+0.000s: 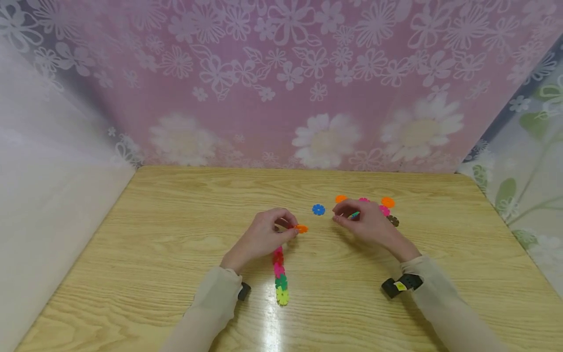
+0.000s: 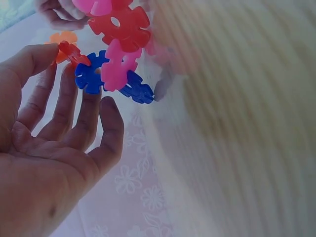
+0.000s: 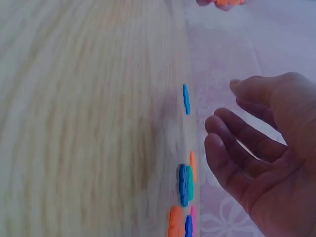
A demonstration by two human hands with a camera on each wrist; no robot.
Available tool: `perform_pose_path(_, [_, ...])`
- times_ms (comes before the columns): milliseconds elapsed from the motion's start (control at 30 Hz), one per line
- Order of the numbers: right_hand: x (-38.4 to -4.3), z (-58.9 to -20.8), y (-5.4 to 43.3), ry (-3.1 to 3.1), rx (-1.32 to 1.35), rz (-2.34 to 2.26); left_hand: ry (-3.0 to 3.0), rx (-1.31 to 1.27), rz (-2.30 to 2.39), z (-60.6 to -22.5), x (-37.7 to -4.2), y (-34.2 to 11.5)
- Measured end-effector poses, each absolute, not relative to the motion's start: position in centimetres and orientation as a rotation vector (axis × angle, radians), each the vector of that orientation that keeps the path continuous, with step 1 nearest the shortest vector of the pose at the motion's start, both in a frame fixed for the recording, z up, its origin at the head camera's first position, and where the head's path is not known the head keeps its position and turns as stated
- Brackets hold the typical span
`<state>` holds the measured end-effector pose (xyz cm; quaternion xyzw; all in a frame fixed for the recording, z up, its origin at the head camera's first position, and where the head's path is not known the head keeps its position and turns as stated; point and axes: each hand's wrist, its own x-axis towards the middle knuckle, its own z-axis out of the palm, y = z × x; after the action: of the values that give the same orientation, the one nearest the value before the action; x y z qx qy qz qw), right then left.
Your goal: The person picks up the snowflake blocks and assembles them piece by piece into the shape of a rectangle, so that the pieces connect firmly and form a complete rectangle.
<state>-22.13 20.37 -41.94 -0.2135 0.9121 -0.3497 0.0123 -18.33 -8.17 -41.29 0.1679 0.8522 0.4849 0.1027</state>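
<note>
My left hand [image 1: 268, 232] pinches the end of a chain of interlocking plastic flower discs between thumb and index finger. In the left wrist view, an orange disc [image 2: 64, 37] and a red disc [image 2: 74, 53] are at the fingertips, followed by a blue disc [image 2: 88, 79] and a pink one [image 2: 116, 69]. From under the hand the chain runs toward me, ending in a yellow-green disc [image 1: 282, 296]. My right hand [image 1: 369, 225] hovers over the table near loose discs, its fingers loosely bent with nothing between them in the right wrist view.
A loose blue disc [image 1: 318, 209] lies between the hands. Around and behind the right hand are several more, including an orange disc [image 1: 387, 202] and a brown one [image 1: 393, 221]. The wood-grain table [image 1: 176, 205] meets a pink floral curtain [image 1: 264, 107] at the back.
</note>
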Motion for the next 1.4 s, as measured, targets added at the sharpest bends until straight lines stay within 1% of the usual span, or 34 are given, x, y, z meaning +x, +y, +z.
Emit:
perform_pose_path(267, [-24.3, -43.4, 19.8, 2.962, -0.836, -0.945, 2.469, 0.5, 1.459, -41.2, -18.4, -8.0])
perform_pose_path(633, [-25.7, -43.0, 18.1, 2.869, -0.745, -0.724, 2.465, 0.52, 1.423, -41.1, -18.5, -7.8])
perform_pose_path(1400, [-26.4, -42.3, 17.6, 2.789, -0.689, -0.701, 2.453, 0.516, 1.429, -41.2, -18.4, -8.0])
